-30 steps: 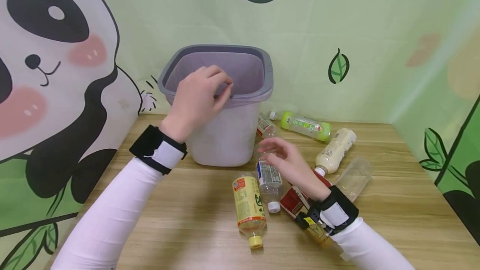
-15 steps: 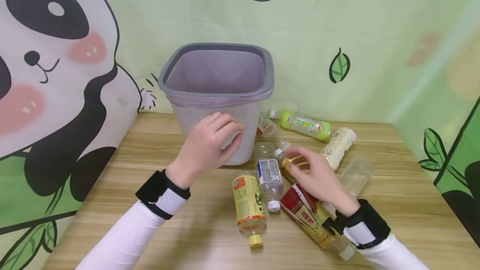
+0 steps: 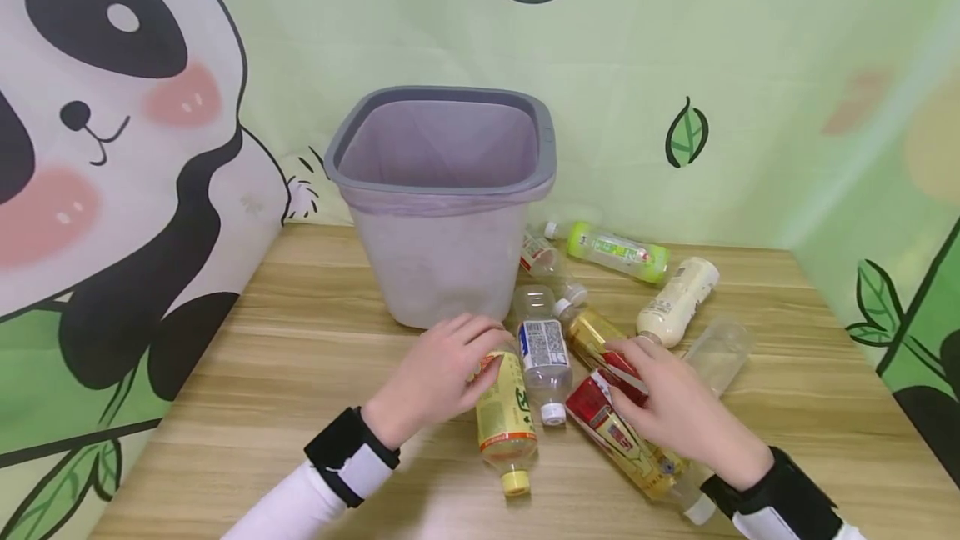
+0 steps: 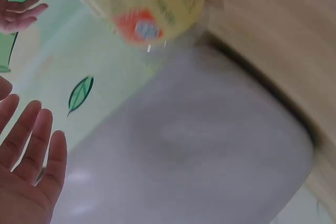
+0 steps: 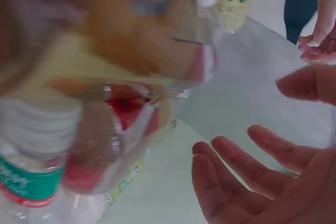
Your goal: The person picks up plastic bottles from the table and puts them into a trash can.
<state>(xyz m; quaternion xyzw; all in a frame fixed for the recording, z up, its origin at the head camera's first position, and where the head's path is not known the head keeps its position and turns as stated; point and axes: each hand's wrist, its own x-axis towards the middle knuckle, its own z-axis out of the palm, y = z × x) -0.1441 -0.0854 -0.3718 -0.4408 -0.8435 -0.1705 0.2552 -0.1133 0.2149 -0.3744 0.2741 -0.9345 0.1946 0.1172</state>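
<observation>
Partly, the left hand hides a yellow bottle, the right hand a golden bottle, each grip spread, empty.

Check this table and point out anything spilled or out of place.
The yellow-labelled bottle and the other bottles lie on their sides at scattered angles outside the upright bin, so the table looks untidy. No spill shows.

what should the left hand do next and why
Probably lower the left hand slightly and curl it round the yellow-labelled bottle. In the head view it is right by the bottle's end opposite the yellow cap, while the left wrist view shows its fingers straight and holding nothing, so a grip seems the likely step.
</observation>
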